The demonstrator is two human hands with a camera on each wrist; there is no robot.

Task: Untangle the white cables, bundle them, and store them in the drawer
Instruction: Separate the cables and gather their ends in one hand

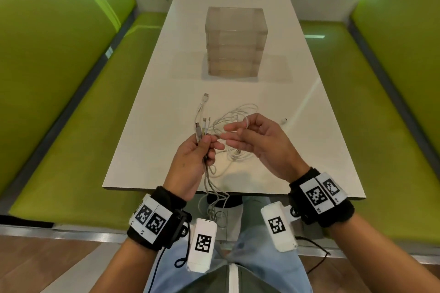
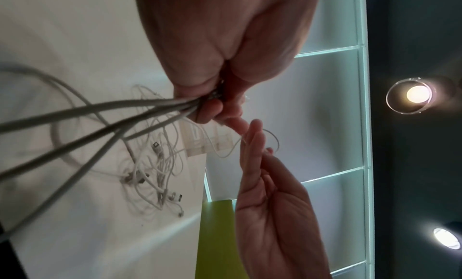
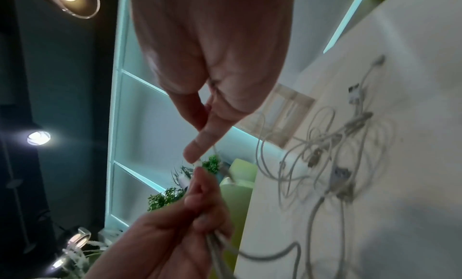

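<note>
I am holding a gathered handful of the white cables [image 1: 234,126] in my left hand [image 1: 190,164], fingers curled round them just below their plugs [image 1: 202,126], which are standing up out of my fist. Their tails are hanging down past the near edge of the tabletop [image 1: 142,138] towards my lap. My right hand [image 1: 259,143] is pinching one thin strand between thumb and forefinger, the other fingers spread loosely. The rest of the tangle is lying on the tabletop between and just beyond my hands, with one loose connector [image 1: 284,121] well off to the right. The clear drawer unit [image 1: 235,43] is standing further back, all its drawers closed as far as I can tell.

These cables look light, limp and smooth, so I judge they will be sliding through a slack grip and snagging at every loop. I am thinking the safest hold is on the stiff plug ends, drawing each strand out gently rather than tugging on the thin sheathing.
</note>
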